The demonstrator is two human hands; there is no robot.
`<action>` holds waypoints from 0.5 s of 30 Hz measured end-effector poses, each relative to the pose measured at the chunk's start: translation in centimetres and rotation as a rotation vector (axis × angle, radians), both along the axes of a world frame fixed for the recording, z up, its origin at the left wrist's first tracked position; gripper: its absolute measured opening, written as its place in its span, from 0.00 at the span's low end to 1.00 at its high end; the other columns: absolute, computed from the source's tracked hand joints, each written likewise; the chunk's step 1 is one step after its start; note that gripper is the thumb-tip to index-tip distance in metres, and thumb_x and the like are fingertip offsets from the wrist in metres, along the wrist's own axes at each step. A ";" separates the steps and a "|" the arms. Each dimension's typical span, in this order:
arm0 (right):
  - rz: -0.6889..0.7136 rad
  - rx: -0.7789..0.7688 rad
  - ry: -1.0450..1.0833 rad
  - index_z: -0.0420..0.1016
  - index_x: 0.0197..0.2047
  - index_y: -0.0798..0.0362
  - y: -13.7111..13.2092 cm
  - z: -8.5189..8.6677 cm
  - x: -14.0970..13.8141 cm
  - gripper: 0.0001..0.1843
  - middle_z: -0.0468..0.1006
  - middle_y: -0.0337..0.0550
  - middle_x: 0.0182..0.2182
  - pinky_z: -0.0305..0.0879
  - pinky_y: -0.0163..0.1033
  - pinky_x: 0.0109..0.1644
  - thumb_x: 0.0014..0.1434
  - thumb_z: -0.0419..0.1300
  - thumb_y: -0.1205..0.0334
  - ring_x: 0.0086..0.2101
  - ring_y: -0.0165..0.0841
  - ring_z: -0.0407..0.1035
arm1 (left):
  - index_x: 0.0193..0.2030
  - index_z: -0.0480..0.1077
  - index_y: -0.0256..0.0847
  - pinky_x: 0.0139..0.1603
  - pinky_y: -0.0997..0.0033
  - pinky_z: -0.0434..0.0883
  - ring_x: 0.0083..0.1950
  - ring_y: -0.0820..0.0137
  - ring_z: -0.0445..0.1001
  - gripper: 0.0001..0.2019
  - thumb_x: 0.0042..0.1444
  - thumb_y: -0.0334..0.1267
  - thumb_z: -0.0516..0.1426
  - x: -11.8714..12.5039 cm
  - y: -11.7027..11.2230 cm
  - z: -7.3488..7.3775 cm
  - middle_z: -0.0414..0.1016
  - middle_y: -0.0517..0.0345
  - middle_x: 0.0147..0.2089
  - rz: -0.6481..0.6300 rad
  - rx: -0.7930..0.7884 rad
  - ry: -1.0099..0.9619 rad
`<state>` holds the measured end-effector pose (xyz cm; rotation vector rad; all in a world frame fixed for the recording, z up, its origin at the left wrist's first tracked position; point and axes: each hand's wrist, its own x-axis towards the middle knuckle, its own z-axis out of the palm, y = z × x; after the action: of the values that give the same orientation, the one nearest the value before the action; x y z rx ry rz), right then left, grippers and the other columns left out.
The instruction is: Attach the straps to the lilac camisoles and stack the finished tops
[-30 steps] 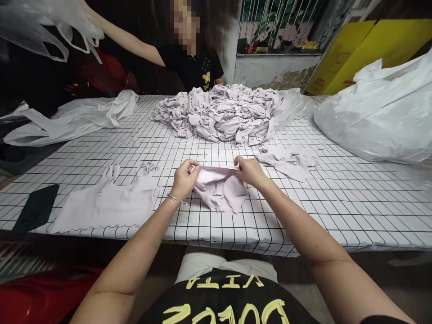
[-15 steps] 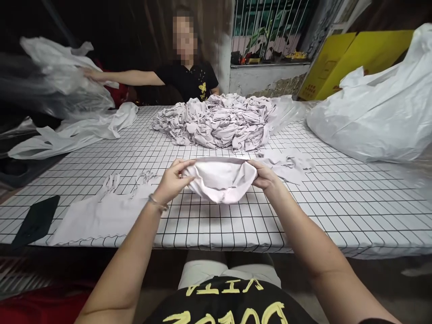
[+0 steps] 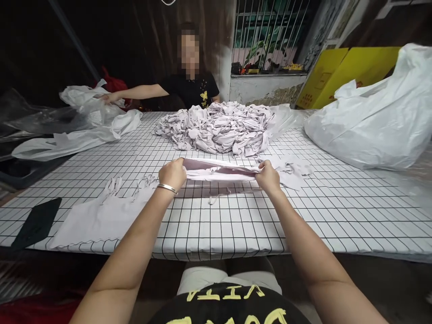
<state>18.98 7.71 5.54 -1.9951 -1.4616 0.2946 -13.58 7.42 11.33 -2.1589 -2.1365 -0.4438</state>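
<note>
yellow letters on the wearer's black shirt [image 3: 226,308] read "vita", upside down to the camera; the line below is cut off. red characters on the yellow box [image 3: 351,72] are too small to read. the left hand [image 3: 173,174] and right hand [image 3: 269,177] each grip an end of a pale lilac garment [image 3: 222,175], stretched between them above the checked counter [image 3: 219,229]. a garment heap [image 3: 216,128] stands between it and a co-worker [image 3: 189,93]; a white bag [image 3: 367,112] bulks at right, flat-laid cloth [image 3: 97,218] and a dark card [image 3: 37,222] at left.

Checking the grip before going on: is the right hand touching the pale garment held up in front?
Touching: the head view shows the right hand closed on one end of the pale garment, no gap between.
</note>
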 end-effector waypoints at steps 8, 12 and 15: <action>0.088 -0.133 -0.035 0.64 0.40 0.48 3.0 4.1 0.9 0.18 0.73 0.41 0.33 0.56 0.37 0.31 0.43 0.57 0.69 0.32 0.36 0.66 | 0.37 0.79 0.41 0.34 0.65 0.66 0.41 0.56 0.75 0.14 0.52 0.37 0.52 1.0 4.2 2.6 0.80 0.45 0.38 -0.012 -0.071 -0.087; 0.421 -0.262 0.010 0.68 0.43 0.49 0.6 5.5 3.0 0.20 0.74 0.41 0.34 0.61 0.38 0.33 0.43 0.62 0.65 0.32 0.36 0.67 | 0.40 0.79 0.46 0.31 0.67 0.65 0.34 0.59 0.75 0.13 0.52 0.40 0.55 -0.4 1.0 1.2 0.79 0.51 0.32 -0.140 -0.125 -0.159; 0.876 -0.568 0.111 0.73 0.44 0.50 -1.8 4.6 4.6 0.22 0.76 0.43 0.38 0.65 0.39 0.40 0.43 0.67 0.59 0.39 0.39 0.69 | 0.33 0.80 0.48 0.31 0.71 0.66 0.32 0.64 0.74 0.10 0.48 0.48 0.60 -2.2 -2.0 -1.5 0.79 0.56 0.32 -0.442 -0.490 -0.277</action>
<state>23.56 5.92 10.17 -1.5351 -2.2827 1.2812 -15.75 5.42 9.86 -3.0309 -2.0486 -0.2718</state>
